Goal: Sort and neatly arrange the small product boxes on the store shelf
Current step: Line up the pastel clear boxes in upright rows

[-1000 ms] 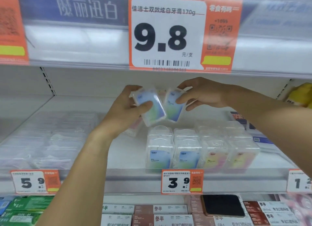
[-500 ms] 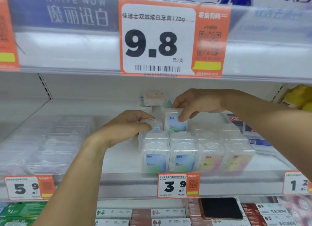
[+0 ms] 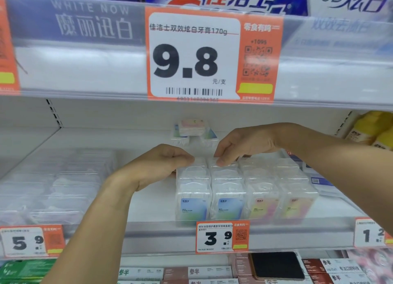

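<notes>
A white store shelf (image 3: 148,207) fills the view, seen from the person's head, with the orange 3.9 price tag (image 3: 221,237) on its front lip as the landmark. Directly above that tag stands a tight block of clear product boxes (image 3: 244,190), four columns wide and several deep, blue labels to the left, pink and yellow to the right. Far behind the block, above the tag, a loose pile of boxes (image 3: 192,129) sits crooked near the back wall. The left hand (image 3: 158,165), up and left of the tag, has its fingers curled on the rear box of the leftmost column. The right hand (image 3: 240,145), above the tag, pinches the rear box of the next column with curled fingertips. The likely risk: pressing these light boxes forward could push the front row off the shelf lip, or tip a column sideways. The unsorted rear pile may also slide if bumped.
</notes>
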The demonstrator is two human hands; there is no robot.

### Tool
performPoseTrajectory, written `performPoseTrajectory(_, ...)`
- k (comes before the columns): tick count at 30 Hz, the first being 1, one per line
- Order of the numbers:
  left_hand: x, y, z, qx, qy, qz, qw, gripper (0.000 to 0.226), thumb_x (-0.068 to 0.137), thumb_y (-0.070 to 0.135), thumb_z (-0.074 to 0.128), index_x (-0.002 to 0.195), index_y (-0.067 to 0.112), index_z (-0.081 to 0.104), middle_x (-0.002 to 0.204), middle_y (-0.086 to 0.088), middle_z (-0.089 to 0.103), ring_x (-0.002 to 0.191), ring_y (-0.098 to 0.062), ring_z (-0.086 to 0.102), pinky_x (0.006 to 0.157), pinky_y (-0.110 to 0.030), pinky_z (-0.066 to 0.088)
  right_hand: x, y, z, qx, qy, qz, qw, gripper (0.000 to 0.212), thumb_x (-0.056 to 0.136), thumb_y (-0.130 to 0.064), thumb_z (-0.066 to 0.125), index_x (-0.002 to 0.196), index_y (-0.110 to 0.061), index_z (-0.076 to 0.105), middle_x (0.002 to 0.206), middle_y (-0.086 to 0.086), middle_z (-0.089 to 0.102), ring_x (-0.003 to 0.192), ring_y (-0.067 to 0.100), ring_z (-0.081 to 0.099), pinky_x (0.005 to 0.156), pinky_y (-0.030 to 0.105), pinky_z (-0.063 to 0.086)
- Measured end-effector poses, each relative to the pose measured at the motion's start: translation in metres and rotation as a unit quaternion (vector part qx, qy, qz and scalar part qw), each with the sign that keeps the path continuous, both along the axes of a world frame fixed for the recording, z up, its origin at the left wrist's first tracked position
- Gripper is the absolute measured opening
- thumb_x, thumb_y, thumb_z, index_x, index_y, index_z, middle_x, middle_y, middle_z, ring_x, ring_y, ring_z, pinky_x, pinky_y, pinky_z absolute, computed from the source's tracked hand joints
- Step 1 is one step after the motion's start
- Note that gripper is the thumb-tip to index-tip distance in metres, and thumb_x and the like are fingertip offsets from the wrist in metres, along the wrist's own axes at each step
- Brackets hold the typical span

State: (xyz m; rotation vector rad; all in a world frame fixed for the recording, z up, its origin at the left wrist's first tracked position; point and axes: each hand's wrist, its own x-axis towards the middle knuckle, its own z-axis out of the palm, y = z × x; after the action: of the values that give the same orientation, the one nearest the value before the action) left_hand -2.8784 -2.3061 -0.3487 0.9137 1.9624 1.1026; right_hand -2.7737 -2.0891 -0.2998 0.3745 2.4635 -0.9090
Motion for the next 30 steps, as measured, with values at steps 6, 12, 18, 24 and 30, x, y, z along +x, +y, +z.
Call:
performPoseTrajectory(6,0.006,0.002,0.003,0.001,-0.001,-0.01,1.0,0.024,0.095,0.035,0.056,0.101,0.021,0.075,0.094,0.009,0.076,0.082,0.0,0.067,0.087,-0.021,0.044,0.002,0.002,-0.001,-0.004,-0.007,0.0,1.0,0.044,0.072,-0.051,0.077,0.104,-0.021,0.076,0.1,0.005,0.068,0.089,0.015,0.056,0.083,0.033,0.042)
performPoseTrajectory(12,0.005,0.003,0.001,0.008,0.0,-0.016,1.0,0.025,0.096,0.034,0.054,0.104,0.019,0.073,0.081,0.017,0.071,0.067,0.008,0.061,0.08,-0.018,0.04,0.004,0.003,-0.001,0.008,-0.005,-0.01,1.0,0.016,0.082,-0.042,0.075,0.078,-0.027,0.074,0.085,-0.002,0.058,0.079,0.016,0.047,0.076,0.033,0.035)
performPoseTrajectory(18,0.002,0.001,0.0,0.008,-0.017,-0.02,1.0,0.027,0.097,0.036,0.053,0.109,0.021,0.072,0.101,0.012,0.075,0.09,0.003,0.067,0.087,-0.017,0.042,0.006,0.004,-0.002,-0.01,-0.009,-0.013,1.0,0.029,0.08,-0.049,0.075,0.089,-0.021,0.076,0.084,-0.003,0.062,0.081,0.015,0.051,0.078,0.034,0.037)
performPoseTrajectory(24,-0.003,0.002,0.0,0.098,-0.027,0.104,0.989,0.026,0.097,0.028,0.054,0.102,0.012,0.074,0.097,-0.001,0.077,0.095,-0.017,0.072,0.089,-0.022,0.054,-0.015,0.01,-0.002,-0.013,0.104,-0.111,0.988,0.032,0.089,-0.043,0.068,0.099,-0.013,0.072,0.101,0.002,0.076,0.096,0.016,0.072,0.089,0.035,0.057)
performPoseTrajectory(30,-0.026,-0.005,-0.017,0.075,0.21,0.223,0.949,0.013,0.09,0.023,0.064,0.102,0.023,0.07,0.105,0.003,0.068,0.097,-0.013,0.063,0.073,-0.021,0.048,-0.068,0.014,-0.019,0.159,0.213,-0.133,0.955,0.023,0.088,-0.025,0.069,0.109,-0.016,0.065,0.118,0.006,0.062,0.095,0.019,0.057,0.079,0.031,0.05)
